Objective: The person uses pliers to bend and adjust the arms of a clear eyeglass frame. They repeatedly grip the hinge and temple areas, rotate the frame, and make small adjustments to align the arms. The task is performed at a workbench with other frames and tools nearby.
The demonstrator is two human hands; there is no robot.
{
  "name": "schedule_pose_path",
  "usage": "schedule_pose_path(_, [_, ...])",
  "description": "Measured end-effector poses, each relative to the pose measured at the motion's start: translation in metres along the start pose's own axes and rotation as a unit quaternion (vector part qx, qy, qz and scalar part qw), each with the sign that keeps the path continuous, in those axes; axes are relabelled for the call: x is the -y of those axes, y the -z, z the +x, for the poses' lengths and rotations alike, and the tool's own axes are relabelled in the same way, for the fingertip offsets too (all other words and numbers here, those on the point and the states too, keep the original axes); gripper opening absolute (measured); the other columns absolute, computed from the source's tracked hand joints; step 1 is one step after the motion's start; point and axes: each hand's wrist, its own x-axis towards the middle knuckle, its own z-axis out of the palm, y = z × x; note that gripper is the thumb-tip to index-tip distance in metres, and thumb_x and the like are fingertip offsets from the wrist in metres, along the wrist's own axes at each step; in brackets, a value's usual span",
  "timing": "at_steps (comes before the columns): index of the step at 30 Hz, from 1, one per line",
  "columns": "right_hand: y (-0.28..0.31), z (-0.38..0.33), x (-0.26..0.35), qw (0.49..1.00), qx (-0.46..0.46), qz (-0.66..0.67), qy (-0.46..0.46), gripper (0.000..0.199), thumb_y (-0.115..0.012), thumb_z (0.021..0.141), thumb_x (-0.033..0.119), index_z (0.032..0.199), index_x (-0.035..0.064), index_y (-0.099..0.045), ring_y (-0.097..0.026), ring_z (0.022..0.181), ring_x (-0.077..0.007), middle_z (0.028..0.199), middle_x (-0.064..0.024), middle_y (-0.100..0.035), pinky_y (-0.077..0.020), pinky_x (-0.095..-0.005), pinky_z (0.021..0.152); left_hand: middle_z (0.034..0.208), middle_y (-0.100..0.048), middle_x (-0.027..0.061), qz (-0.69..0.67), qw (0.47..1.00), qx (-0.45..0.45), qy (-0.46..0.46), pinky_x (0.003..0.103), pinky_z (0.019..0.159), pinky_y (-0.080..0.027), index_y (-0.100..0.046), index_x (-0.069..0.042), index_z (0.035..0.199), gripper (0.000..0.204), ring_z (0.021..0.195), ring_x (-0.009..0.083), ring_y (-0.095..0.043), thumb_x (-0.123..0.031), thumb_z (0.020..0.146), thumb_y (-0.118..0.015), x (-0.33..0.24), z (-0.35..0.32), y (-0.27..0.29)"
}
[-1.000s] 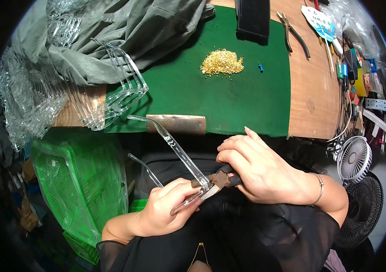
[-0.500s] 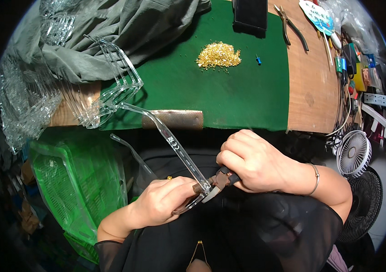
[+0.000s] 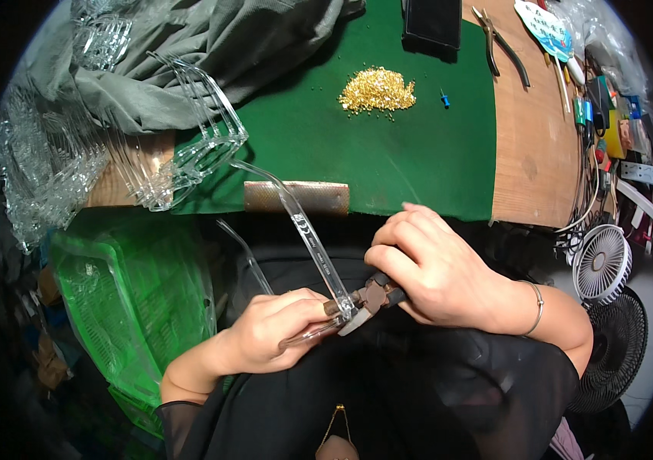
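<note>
A clear plastic eyeglasses frame (image 3: 312, 247) is held over my lap, its two temples pointing away from me. My left hand (image 3: 276, 330) is closed around the front of it. In my right hand (image 3: 437, 272) is a pair of pliers (image 3: 376, 295) with dark handles, the fingers wrapped round them. The plier head sits at the corner where the long temple meets the frame front. My left thumb and fingers are right beside the jaws. What lies between the jaws is too small to make out.
A pile of small gold-coloured parts (image 3: 376, 90) lies on the green mat (image 3: 303, 146), near a blue push pin (image 3: 444, 99). Several clear frames (image 3: 207, 146) rest at left by grey cloth (image 3: 150, 92). Other pliers (image 3: 501, 47), a small white fan (image 3: 601, 263) and a green basket (image 3: 127, 307) surround the table.
The glasses frame has turned slightly, its temple tips shifting right. Some fingers of my right hand have lifted a little on the pliers. The background has shifted slightly with the view.
</note>
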Motion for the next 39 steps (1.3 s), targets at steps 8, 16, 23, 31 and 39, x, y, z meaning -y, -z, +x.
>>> schedule_pose_path(8, [0.007, 0.002, 0.004, 0.999, 0.036, -0.025, -0.013, 0.024, -0.061, 0.066, 0.005, 0.088, 0.0028, -0.053, -0.053, 0.093, -0.026, 0.088, -0.0103, -0.051, -0.0414, -0.0505, 0.092, 0.085, -0.058, 0.0113, -0.153, 0.981, -0.001, 0.115, 0.023, 0.052, -0.048, -0.055, 0.005, 0.106, 0.027, 0.06, 0.0134, -0.06, 0.007, 0.079, -0.06, -0.009, -0.008, -0.007])
schedule_pose_path(16, [0.01, 0.001, 0.003, 0.998, 0.068, 0.006, -0.002, 0.03, -0.066, 0.06, 0.005, 0.087, 0.0012, -0.051, -0.052, 0.088, -0.0273, 0.086, -0.0114, -0.049, -0.041, -0.0515, 0.092, 0.085, -0.06, 0.0114, -0.125, 0.984, -0.012, 0.127, 0.024, 0.053, -0.048, -0.056, 0.003, 0.105, 0.028, 0.062, 0.0159, -0.061, 0.007, 0.077, -0.062, -0.012, -0.009, -0.009])
schedule_pose_path(23, [0.003, -0.004, -0.001, 0.998, 0.061, 0.033, -0.009, 0.034, -0.071, 0.052, 0.009, 0.078, 0.0035, -0.049, -0.051, 0.074, -0.0255, 0.075, -0.0094, -0.047, -0.043, -0.0359, 0.068, 0.084, -0.061, 0.0129, 0.005, 0.998, -0.051, 0.043, 0.028, 0.055, -0.049, -0.058, 0.001, 0.101, 0.031, 0.064, 0.0238, -0.062, 0.009, 0.071, -0.065, -0.009, -0.004, -0.011])
schedule_pose_path(31, [-0.01, -0.012, 0.0, 0.997, 0.057, -0.018, -0.039, 0.032, -0.071, 0.053, 0.01, 0.075, 0.005, -0.048, -0.051, 0.07, -0.0243, 0.072, -0.008, -0.048, -0.0416, -0.0339, 0.064, 0.08, -0.059, 0.0107, -0.047, 0.985, -0.102, 0.13, 0.023, 0.05, -0.046, -0.057, 0.004, 0.1, 0.022, 0.058, 0.0123, -0.059, 0.009, 0.08, -0.058, -0.017, -0.009, -0.025])
schedule_pose_path(39, [0.025, 0.001, 0.007, 0.99, 0.102, 0.036, -0.086, 0.038, -0.069, 0.064, 0.005, 0.097, 0.0009, -0.05, -0.052, 0.09, -0.031, 0.094, -0.0127, -0.05, -0.039, -0.0494, 0.09, 0.088, -0.059, 0.0082, -0.326, 0.905, -0.122, 0.245, 0.02, 0.058, -0.048, -0.052, 0.007, 0.11, 0.025, 0.065, 0.0085, -0.058, 0.003, 0.086, -0.053, -0.027, -0.007, -0.02])
